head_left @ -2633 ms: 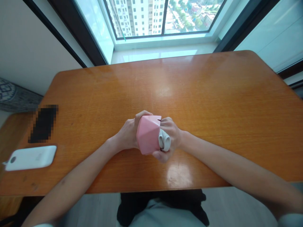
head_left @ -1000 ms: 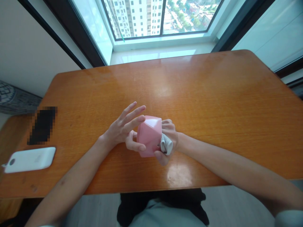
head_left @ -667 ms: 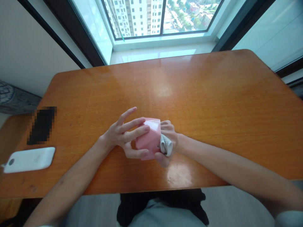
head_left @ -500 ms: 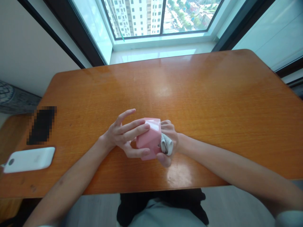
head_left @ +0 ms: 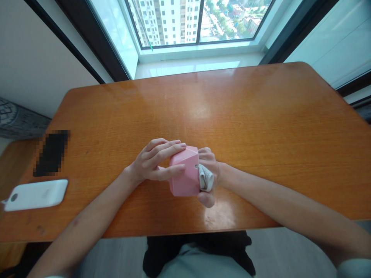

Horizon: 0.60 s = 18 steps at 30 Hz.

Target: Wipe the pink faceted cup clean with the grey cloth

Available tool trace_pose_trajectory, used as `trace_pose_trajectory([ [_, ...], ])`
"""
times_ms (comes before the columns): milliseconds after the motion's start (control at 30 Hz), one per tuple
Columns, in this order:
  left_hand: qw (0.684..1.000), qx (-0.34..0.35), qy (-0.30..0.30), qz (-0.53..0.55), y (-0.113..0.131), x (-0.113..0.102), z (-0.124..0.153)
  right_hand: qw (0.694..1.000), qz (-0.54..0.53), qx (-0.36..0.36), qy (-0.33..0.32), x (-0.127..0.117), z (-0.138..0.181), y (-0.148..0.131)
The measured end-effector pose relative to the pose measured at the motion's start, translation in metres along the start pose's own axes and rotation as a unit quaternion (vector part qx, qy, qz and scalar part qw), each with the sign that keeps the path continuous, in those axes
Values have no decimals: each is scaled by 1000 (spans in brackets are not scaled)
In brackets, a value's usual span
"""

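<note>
Here at the middle of the table (head_left: 261, 135), the cup (head_left: 188, 185), pink and faceted, sits between both hands, with twelve o'clock pointing at the window (head_left: 199, 23). The left hand (head_left: 158, 160) comes in from nine o'clock, curved only partway closed, fingers together over the cup's upper facets, thumb laid along the side nearer the person, so the cup is held lightly between them. Over at three o'clock, the right hand (head_left: 207, 166) is curled up tight right against the cup, knuckles toward twelve, thumb down toward five. The cloth (head_left: 206, 178), pale grey and bunched, pokes out of that fist beside the thumb, touching the cup's edge. How far the right fingers reach into the cup is hidden, and so is the cup's underside, so whether it touches the table I cannot tell. A small hole (head_left: 196, 166) shows near its edge, just beside the cloth. Well away toward nine o'clock lies a white device (head_left: 36, 195), flat on the table, and just beyond it, on its twelve o'clock side, a dark slab (head_left: 51, 153), blurred. At six, below the table edge, comes the person's shirt (head_left: 199, 262).
</note>
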State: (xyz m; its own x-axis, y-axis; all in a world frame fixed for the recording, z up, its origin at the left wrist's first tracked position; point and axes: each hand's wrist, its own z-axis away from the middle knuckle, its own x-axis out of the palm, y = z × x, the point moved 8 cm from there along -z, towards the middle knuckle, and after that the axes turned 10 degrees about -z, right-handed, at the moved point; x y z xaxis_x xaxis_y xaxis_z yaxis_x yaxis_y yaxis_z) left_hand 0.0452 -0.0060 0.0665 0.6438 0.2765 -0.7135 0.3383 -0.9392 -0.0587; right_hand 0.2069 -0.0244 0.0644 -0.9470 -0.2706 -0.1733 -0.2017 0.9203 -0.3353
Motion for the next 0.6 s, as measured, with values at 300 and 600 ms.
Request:
trace_pose_trajectory([
  [300,998,-49,31,18,2,1,-16,1000,10,0,17,-3,-8,-3],
  [600,988,-121,-6,91,-6,10,-15,1000,5,5,9,-4,-14,-5],
])
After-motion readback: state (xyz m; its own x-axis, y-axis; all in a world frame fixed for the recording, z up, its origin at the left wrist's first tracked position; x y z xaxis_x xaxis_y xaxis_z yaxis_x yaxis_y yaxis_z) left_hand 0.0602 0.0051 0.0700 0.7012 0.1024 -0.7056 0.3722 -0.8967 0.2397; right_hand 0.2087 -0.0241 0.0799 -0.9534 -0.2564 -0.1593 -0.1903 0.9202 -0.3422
